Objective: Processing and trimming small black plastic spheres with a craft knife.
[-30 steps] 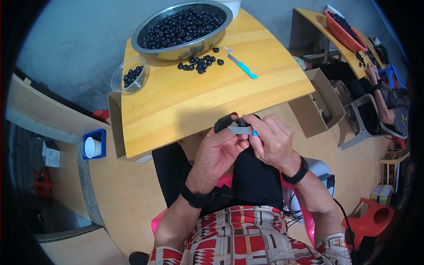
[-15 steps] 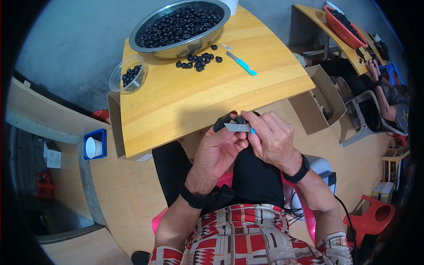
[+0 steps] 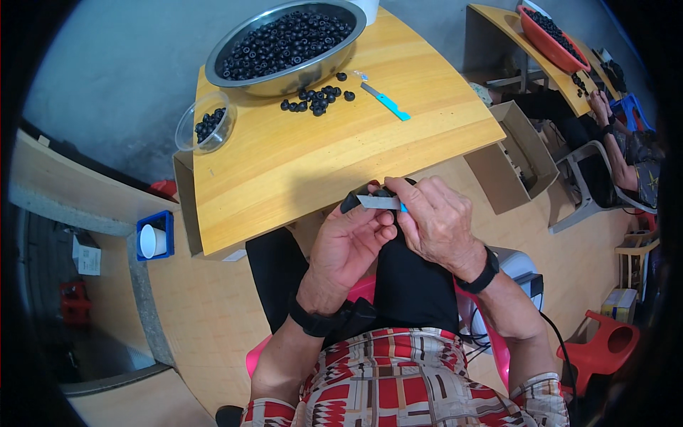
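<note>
Just beyond my lap, at the table's near edge, both hands are close together. My left hand point(image 3: 340, 249) is closed on a small round black rubber part point(image 3: 383, 192), mostly hidden by fingers and blade; a black cover point(image 3: 349, 203) sits on its thumb. In my right hand point(image 3: 442, 220) is a craft knife point(image 3: 378, 203) with a flat grey blade and a blue handle. Its blade lies across the black part and points left. On the wooden table point(image 3: 334, 153), several similar black parts point(image 3: 318, 107) lie loose beside another blue-handled knife point(image 3: 390, 105).
A steel bowl point(image 3: 306, 77) heaped with black parts stands at the table's back; left of it is a clear plastic tub point(image 3: 226, 128) holding some. Cardboard boxes point(image 3: 491, 181) flank the table. At right, another person point(image 3: 619, 156) works near a red basin point(image 3: 544, 43).
The view has shifted very slightly. Both hands keep nearly the same pose, with the blade still at the black part.
</note>
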Available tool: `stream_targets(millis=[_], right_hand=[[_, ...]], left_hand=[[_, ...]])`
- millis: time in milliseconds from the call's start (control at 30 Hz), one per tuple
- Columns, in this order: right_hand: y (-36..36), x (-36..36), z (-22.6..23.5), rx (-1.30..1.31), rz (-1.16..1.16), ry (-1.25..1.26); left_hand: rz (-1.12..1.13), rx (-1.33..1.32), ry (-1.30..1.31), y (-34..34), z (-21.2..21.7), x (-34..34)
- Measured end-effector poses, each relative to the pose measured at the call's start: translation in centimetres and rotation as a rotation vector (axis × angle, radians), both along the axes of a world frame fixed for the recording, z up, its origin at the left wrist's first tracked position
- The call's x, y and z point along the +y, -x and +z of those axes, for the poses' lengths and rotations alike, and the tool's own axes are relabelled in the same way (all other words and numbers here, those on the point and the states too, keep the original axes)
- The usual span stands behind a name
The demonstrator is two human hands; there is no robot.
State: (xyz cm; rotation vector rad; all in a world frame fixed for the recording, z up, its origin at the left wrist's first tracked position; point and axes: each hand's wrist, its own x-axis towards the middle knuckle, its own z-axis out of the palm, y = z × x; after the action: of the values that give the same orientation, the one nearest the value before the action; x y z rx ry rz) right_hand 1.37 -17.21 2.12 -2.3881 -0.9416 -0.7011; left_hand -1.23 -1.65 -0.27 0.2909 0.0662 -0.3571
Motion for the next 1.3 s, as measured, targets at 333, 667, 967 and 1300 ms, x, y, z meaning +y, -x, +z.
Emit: stream_targets(millis=[333, 667, 967, 1300], right_hand=[[-0.3, -0.1, -0.7, 0.002, 0.034, -0.047], [0.1, 1.1, -0.3, 0.460, 0.165, -0.640], [1.4, 2.0, 0.1, 1.123, 0.310, -1.151], [0.4, 1.2, -0.2, 1.104, 0.097, -1.255]], left_hand=[[0.053, -0.069, -0.065, 0.2, 0.0, 0.3], [-0.004, -0.089, -0.062, 0.3, 0.7, 0.5], [0.007, -0.130, -0.190, 0.0, 0.1, -0.1], [0.465, 0.085, -0.296, -4.2, 5.3, 8.3]])
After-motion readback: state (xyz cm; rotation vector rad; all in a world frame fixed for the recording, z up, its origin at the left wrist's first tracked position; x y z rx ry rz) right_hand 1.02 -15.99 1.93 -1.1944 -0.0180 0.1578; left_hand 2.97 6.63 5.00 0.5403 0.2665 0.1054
